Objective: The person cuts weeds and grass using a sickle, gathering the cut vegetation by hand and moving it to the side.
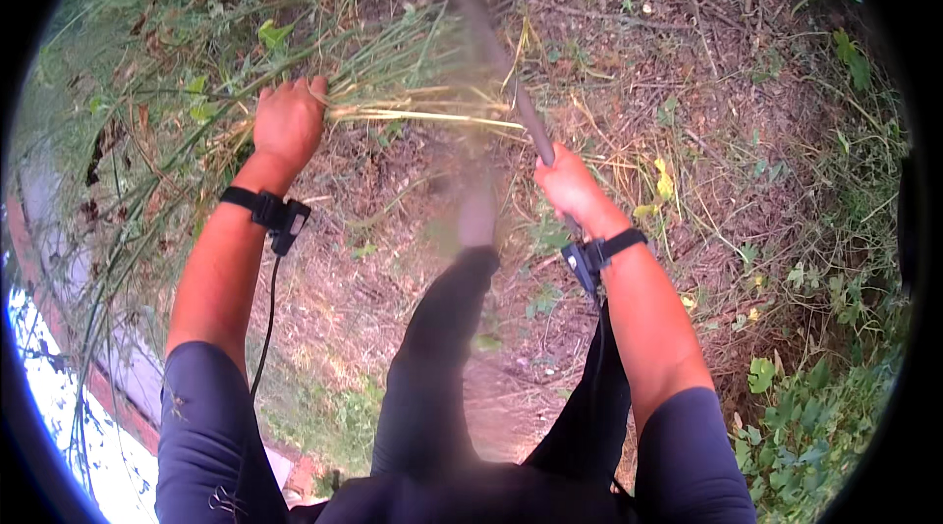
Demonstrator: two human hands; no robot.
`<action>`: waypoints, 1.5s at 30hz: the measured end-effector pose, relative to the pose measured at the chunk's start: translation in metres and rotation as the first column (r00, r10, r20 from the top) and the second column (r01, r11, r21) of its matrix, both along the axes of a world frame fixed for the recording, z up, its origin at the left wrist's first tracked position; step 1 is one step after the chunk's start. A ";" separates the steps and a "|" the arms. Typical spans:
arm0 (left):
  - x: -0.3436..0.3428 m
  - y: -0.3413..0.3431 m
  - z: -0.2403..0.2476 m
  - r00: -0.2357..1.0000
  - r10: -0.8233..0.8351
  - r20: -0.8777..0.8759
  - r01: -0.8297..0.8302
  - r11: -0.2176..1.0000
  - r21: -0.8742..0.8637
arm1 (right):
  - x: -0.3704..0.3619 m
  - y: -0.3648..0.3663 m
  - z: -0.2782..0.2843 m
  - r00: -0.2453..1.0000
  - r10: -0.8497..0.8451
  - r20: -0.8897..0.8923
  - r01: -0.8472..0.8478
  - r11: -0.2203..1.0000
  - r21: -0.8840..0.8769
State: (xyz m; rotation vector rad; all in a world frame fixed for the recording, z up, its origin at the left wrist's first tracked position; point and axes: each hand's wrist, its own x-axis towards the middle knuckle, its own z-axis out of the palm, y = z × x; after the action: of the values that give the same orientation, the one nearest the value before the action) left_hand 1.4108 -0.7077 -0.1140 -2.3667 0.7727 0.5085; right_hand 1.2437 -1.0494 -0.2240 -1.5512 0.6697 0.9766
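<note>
My left hand (pixel 292 118) is closed around a bunch of long grass stalks (pixel 413 115), green and straw-yellow. Their pale ends point right, toward the tool. In my right hand (pixel 572 182) is a tool with a long brown-grey handle (pixel 528 111), slanting up and to the left. The far end of this tool is blurred among the grass tops, so its shape cannot be made out. The stalk ends lie close to the handle; whether they touch it I cannot tell.
Tall weeds (pixel 128 82) crowd the left side. Dry soil with twigs and litter (pixel 678 62) covers the middle and right. Leafy green plants (pixel 796 436) grow at the lower right. A paved edge (pixel 123 357) runs along the lower left. My leg (pixel 432 357) stretches forward.
</note>
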 end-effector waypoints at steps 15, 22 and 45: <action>-0.041 0.053 0.008 0.993 0.002 -0.114 -0.004 1.000 -0.013 | -0.240 -0.111 0.130 0.947 0.221 -0.233 -0.250 0.963 -0.100; -0.036 0.074 0.047 0.996 -0.064 -0.058 0.068 0.996 0.063 | -0.149 -0.051 0.122 0.926 -0.303 -0.226 0.322 0.945 0.055; 0.118 -0.011 0.031 0.991 0.133 -0.008 -0.124 0.945 0.302 | -0.037 0.084 0.085 0.986 -0.009 0.166 -0.035 0.965 0.259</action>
State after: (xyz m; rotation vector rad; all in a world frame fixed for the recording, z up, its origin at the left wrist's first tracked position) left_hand 1.5284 -0.7188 -0.0831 -2.1363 0.5124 0.6656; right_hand 1.2068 -0.9656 -0.1392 -1.3856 0.3964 0.8956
